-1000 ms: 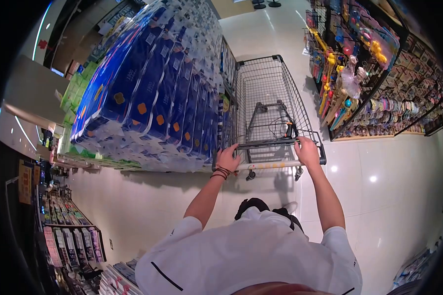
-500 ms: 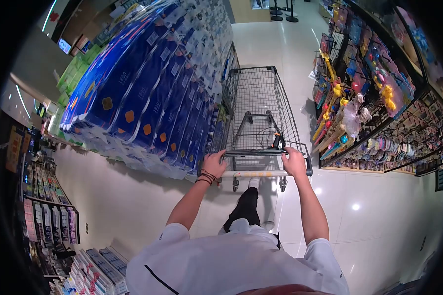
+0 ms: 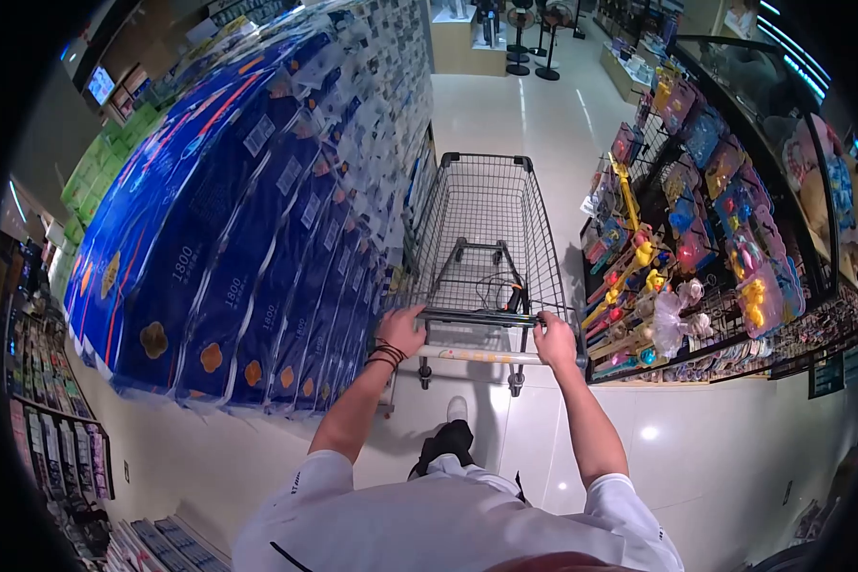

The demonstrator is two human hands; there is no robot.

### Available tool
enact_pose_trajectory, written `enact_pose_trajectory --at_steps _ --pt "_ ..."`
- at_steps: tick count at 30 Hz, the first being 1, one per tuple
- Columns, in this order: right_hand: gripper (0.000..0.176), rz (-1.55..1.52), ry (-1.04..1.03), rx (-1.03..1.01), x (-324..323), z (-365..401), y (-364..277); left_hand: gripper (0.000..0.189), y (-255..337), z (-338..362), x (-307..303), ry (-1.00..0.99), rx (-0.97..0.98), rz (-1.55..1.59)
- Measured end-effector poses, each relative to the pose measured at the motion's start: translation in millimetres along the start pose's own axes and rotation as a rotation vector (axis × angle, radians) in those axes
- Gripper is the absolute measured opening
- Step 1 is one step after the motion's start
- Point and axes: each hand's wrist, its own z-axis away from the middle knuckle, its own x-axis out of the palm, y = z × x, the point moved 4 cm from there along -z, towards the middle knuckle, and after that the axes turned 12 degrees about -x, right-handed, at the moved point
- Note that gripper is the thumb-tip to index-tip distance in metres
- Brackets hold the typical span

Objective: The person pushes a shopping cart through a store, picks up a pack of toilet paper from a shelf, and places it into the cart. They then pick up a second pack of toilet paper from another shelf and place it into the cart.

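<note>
A wire shopping cart [image 3: 486, 219] stands in front of me, its basket pointing away. At the left end of its handle, my left hand [image 3: 402, 331], with dark bands on the wrist, is wrapped round the bar. My right hand [image 3: 554, 339] grips the right end. The handle bar [image 3: 467, 355] is pale with orange print. Near the right hand, a small black and orange object [image 3: 516, 296] with a thin cable sits at the basket's rear.
Close on the left rises a tall stack of blue packs [image 3: 229, 248]. On the right, a rack of colourful toys [image 3: 677, 229] stands beside the cart. Pale floor [image 3: 491, 119] runs ahead between them. Black stands [image 3: 547, 43] and a counter [image 3: 467, 59] are at the far end.
The view has advanced along the aisle. The blue stack looks nearer and larger, and the far stands and counter show more fully. Both hands have stayed on the cart handle.
</note>
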Motion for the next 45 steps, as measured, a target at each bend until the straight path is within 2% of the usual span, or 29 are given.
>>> enact_pose_trajectory --at_steps 5,8,9,13,15,18,25,28,34,38,42,43,45 --pt "0.016 0.355 -0.02 -0.116 5.1 -68.3 19.5 0.048 9.4 -81.4 -3.1 0.03 0.02 0.06" --pt "0.016 0.253 0.134 -0.121 19.4 -91.0 30.9 0.048 5.5 -125.3 8.2 0.047 0.011 0.0" --pt "0.019 0.197 0.084 -0.002 19.6 -94.8 28.7 0.048 7.0 -138.1 8.2 0.034 0.022 0.011" --pt "0.021 0.236 0.021 0.109 15.5 -128.6 27.7 0.049 20.0 -179.8 -0.3 -0.01 0.012 0.0" --pt "0.022 0.222 0.067 0.074 16.6 -145.1 33.4 0.049 28.0 -194.4 -5.1 -0.098 -0.034 -0.017" --pt "0.027 0.238 0.084 0.074 14.1 -170.2 44.8 0.048 27.6 -226.6 9.4 -0.036 -0.008 0.012" --pt "0.033 0.26 0.106 0.068 5.0 -236.5 81.0 0.049 54.1 -289.7 24.5 -0.063 -0.045 -0.049" --pt "0.031 0.251 0.023 0.135 0.5 -270.4 100.6 0.049 63.5 -319.5 37.2 -0.022 -0.023 -0.057" --pt "0.025 0.229 0.099 0.072 -10.2 -347.1 141.0 0.047 87.4 -383.4 57.0 -0.027 -0.043 -0.09" --pt "0.03 0.218 -0.032 0.13 -21.2 -399.9 159.8 0.048 118.0 -419.0 53.8 -0.03 -0.083 -0.079" --pt "0.029 0.186 -0.088 0.114 -23.5 -439.4 177.5 0.049 122.8 -452.1 64.6 -0.035 -0.145 -0.05" --pt "0.027 0.163 0.018 0.068 -25.8 -444.8 179.1 0.05 128.0 -456.4 63.4 -0.02 -0.127 -0.066" --pt "0.027 0.155 0.011 0.06 -25.3 -458.7 186.6 0.051 126.3 -471.1 69.9 -0.041 -0.16 -0.116"
